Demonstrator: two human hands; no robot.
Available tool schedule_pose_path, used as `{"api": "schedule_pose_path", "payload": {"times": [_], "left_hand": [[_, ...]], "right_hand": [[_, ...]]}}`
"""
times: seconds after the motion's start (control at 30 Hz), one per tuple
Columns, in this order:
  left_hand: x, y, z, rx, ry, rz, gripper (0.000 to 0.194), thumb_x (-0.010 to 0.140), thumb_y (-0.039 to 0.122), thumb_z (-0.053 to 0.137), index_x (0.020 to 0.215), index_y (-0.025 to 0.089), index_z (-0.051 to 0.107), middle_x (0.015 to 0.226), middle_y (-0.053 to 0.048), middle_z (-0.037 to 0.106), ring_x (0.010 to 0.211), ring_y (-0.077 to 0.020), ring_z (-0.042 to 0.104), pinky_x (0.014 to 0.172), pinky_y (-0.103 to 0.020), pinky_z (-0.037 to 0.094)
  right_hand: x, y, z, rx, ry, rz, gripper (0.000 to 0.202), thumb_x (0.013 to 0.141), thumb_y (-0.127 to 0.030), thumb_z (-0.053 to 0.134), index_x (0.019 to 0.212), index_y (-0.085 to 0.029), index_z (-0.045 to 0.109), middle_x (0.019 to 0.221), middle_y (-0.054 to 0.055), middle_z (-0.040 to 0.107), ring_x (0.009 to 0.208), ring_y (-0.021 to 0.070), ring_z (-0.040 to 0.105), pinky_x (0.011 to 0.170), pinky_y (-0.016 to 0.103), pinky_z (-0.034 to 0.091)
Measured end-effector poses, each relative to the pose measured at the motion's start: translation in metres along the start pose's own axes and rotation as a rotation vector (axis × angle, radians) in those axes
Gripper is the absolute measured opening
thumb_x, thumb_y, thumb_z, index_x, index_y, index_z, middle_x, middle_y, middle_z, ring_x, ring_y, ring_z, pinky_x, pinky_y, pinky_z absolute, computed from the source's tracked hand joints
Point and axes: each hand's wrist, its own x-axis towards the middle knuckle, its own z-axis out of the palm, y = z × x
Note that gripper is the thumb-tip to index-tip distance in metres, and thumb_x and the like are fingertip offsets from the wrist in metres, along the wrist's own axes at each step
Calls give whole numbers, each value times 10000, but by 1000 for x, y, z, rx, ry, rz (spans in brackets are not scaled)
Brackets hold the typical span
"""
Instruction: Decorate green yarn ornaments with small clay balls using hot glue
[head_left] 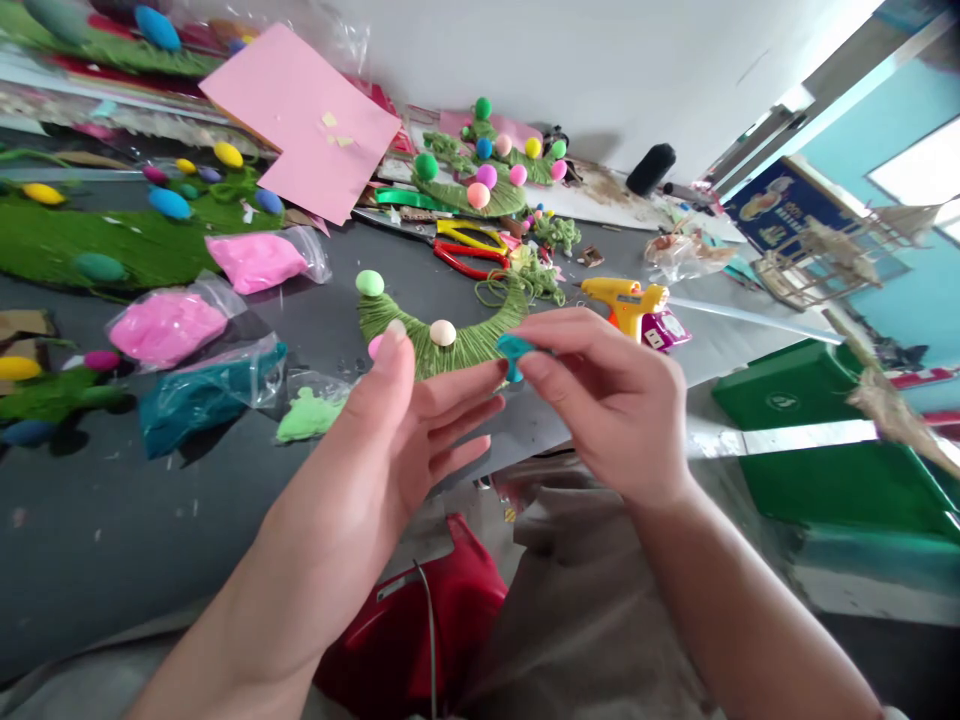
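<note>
A small lump of teal modelling clay (513,350) is pinched between the thumb and fingers of my right hand (611,400). My left hand (382,430) is open, palm turned inward and fingers stretched out. Its index fingertip meets the edge of the lump. Just behind the hands, a green yarn-wrapped crescent (465,345) lies on the dark table. Pale green (370,283) and cream clay balls (442,333) sit on it, and a pink ball is partly hidden by my left thumb.
Bags of pink (166,325), teal (210,400) and light green clay (311,412) lie at left. Beyond are pink card (304,120), red-handled pliers (469,260) and more decorated green crescents (480,195). A yellow glue gun (622,300) stands right; a green bin (795,400) is beside the table.
</note>
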Motion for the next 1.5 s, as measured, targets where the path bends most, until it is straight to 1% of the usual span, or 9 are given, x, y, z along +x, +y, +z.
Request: {"api": "schedule_pose_path", "payload": {"times": [0.17, 0.37, 0.6, 0.77, 0.87, 1.03, 1.23, 1.4, 1.5], "left_hand": [[-1, 1, 12, -61, 97, 42, 385, 958, 591, 657, 1035, 257, 832, 1273, -81, 784, 1298, -365, 681, 953, -430, 647], [4, -10, 15, -130, 6, 83, 289, 961, 493, 715, 967, 226, 825, 1022, -48, 823, 992, -228, 786, 840, -286, 665], [15, -15, 9, -86, 95, 234, 97, 873, 317, 847, 925, 236, 854, 961, -8, 832, 896, -155, 781, 871, -234, 646], [18, -20, 9, -16, 192, 346, 163, 774, 220, 921, 915, 258, 850, 886, 11, 824, 826, -136, 773, 726, -171, 621], [19, -21, 7, 12, 223, 389, 131, 787, 255, 917, 894, 261, 842, 872, 16, 814, 818, -127, 765, 742, -174, 618], [18, -16, 5, 65, 177, 335, 232, 708, 234, 967, 901, 243, 837, 888, 9, 818, 833, -142, 776, 795, -204, 644], [18, -12, 4, 165, 254, 364, 261, 621, 166, 996, 812, 234, 831, 782, 13, 800, 732, -153, 770, 700, -206, 650], [20, -13, 5, 201, 354, 394, 205, 676, 255, 976, 818, 226, 832, 799, -7, 800, 723, -168, 757, 702, -255, 660], [21, -15, 5, 119, 321, 388, 169, 759, 296, 929, 891, 233, 844, 920, -13, 816, 829, -169, 771, 816, -285, 675]], "right_hand": [[0, -3, -7, 187, 78, 164, 243, 965, -286, 757, 1206, -309, 739, 1049, 11, 795, 963, 180, 774, 810, 310, 648], [-3, -10, -2, 129, -70, 16, 135, 911, -211, 810, 1036, -259, 825, 1138, 45, 760, 1080, 195, 724, 987, 368, 597], [-2, -10, -4, 78, -193, -22, 286, 960, -285, 765, 1245, -268, 779, 1232, 56, 732, 1136, 191, 698, 991, 341, 587], [-6, -12, 2, -15, -148, -25, 460, 792, -315, 924, 1222, -259, 769, 1093, 33, 772, 950, 179, 705, 825, 304, 614], [-9, -15, 5, -74, -110, -11, 339, 826, -219, 888, 1148, -247, 786, 954, 6, 765, 803, 143, 677, 746, 279, 597], [-11, -10, 2, -148, -111, -78, 258, 891, -92, 762, 1106, -231, 794, 947, 10, 772, 838, 139, 709, 764, 261, 593], [-8, -3, -11, -118, -233, -157, 176, 913, -212, 803, 1087, -243, 810, 977, 21, 812, 856, 154, 758, 778, 270, 624], [-2, 1, -22, -66, 9, 96, 238, 817, -268, 899, 1041, -259, 817, 864, -3, 802, 722, 152, 737, 654, 279, 628], [1, 7, -24, -86, 189, 68, 138, 834, -209, 874, 946, -260, 813, 873, 3, 776, 754, 157, 721, 682, 307, 619]]}}
